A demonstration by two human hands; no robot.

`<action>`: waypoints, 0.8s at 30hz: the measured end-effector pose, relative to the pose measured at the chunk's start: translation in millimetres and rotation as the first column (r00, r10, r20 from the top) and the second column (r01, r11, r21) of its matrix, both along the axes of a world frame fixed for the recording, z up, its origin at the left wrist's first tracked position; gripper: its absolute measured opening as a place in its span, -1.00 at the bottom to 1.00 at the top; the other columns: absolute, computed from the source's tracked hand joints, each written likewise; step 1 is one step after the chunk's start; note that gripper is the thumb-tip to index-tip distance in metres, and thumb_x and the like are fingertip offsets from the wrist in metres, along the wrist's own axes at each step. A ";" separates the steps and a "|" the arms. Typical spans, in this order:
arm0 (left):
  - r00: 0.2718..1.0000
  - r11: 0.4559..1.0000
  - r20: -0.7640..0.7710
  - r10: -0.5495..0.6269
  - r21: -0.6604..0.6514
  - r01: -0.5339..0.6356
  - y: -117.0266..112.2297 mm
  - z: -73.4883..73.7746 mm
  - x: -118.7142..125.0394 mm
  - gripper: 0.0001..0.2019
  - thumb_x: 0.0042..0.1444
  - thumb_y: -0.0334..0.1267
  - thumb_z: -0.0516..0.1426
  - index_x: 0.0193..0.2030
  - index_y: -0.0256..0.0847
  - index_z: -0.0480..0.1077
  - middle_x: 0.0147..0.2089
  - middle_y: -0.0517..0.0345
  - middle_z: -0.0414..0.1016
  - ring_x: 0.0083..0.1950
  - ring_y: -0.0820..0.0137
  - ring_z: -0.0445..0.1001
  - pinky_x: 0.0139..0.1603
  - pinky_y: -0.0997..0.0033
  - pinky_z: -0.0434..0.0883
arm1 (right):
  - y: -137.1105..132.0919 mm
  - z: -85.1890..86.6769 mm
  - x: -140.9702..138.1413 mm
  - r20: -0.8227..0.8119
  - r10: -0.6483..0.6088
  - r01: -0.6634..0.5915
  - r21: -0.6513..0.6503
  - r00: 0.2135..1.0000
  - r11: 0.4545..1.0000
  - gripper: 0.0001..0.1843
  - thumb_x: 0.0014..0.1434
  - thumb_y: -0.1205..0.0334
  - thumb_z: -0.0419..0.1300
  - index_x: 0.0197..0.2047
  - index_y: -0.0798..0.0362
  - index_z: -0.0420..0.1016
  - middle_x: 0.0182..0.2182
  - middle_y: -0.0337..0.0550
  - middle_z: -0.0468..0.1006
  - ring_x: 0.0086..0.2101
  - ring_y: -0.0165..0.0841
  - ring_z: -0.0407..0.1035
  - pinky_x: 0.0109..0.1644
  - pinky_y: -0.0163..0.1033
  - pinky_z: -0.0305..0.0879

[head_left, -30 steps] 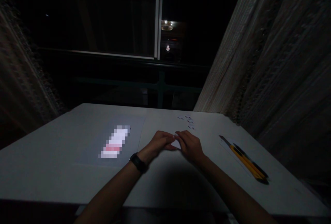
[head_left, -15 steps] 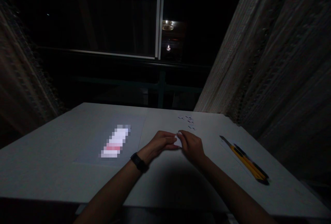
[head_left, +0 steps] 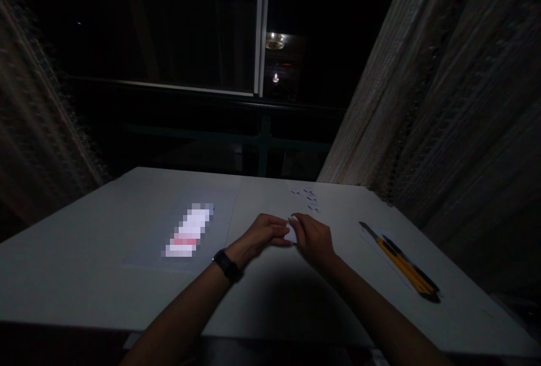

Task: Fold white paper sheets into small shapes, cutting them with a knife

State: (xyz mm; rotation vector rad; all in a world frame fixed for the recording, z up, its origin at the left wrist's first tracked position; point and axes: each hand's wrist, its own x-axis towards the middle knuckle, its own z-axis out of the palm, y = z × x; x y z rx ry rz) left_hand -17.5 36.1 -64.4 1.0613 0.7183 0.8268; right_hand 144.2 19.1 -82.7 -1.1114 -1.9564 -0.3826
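Both my hands meet at the middle of a white table (head_left: 105, 287) in dim light. My left hand (head_left: 260, 235), with a dark watch on its wrist, pinches a small white piece of paper (head_left: 291, 231). My right hand (head_left: 311, 237) curls its fingers onto the same piece from the right. Most of the paper is hidden between the fingers. Several tiny paper scraps (head_left: 310, 199) lie just beyond my right hand.
A yellow utility knife (head_left: 397, 262) and a dark pen (head_left: 416, 273) lie on the table at the right. A sheet (head_left: 147, 242) with a small white and red object lies to the left. Curtains hang on both sides of a dark window.
My fingers have shifted slightly on the small paper, the right hand closing in a little. Otherwise nothing has moved.
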 end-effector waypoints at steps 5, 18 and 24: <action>1.000 1.000 -0.008 0.005 0.007 -0.005 1.1 -1.8 0.6 -0.79 -0.24 -0.33 0.31 -0.56 -0.39 0.37 -0.59 0.28 0.23 -0.51 0.56 0.31 -0.16 0.20 0.49 | 0.9 -1.1 1.6 0.007 0.014 -0.013 -0.020 1.000 1.000 -0.79 0.21 0.30 0.01 -0.17 0.14 0.43 -0.34 -0.04 0.56 -0.36 -0.34 0.45 -0.27 -0.30 0.29; 0.999 0.998 -0.023 0.034 0.045 -0.032 -0.3 -3.6 1.2 -0.81 -0.20 -0.31 0.29 -0.48 -0.40 0.42 -0.58 0.25 0.28 -0.49 0.55 0.33 -0.18 0.23 0.51 | 1.7 -2.7 2.2 -0.010 0.061 -0.061 -0.017 0.998 0.998 -0.80 0.21 0.29 0.00 -0.25 0.11 0.44 -0.38 -0.05 0.55 -0.39 -0.34 0.43 -0.29 -0.28 0.29; 0.995 0.992 -0.085 0.047 0.123 -0.036 -2.3 -2.1 3.1 -0.74 -0.22 -0.21 0.31 -0.52 -0.40 0.41 -0.62 0.27 0.25 -0.54 0.55 0.30 -0.35 0.30 0.52 | -0.8 3.9 0.7 -0.149 0.083 -0.099 -0.105 0.985 0.990 -0.81 0.17 0.23 0.03 -0.32 0.07 0.46 -0.43 -0.10 0.53 -0.40 -0.34 0.41 -0.29 -0.27 0.30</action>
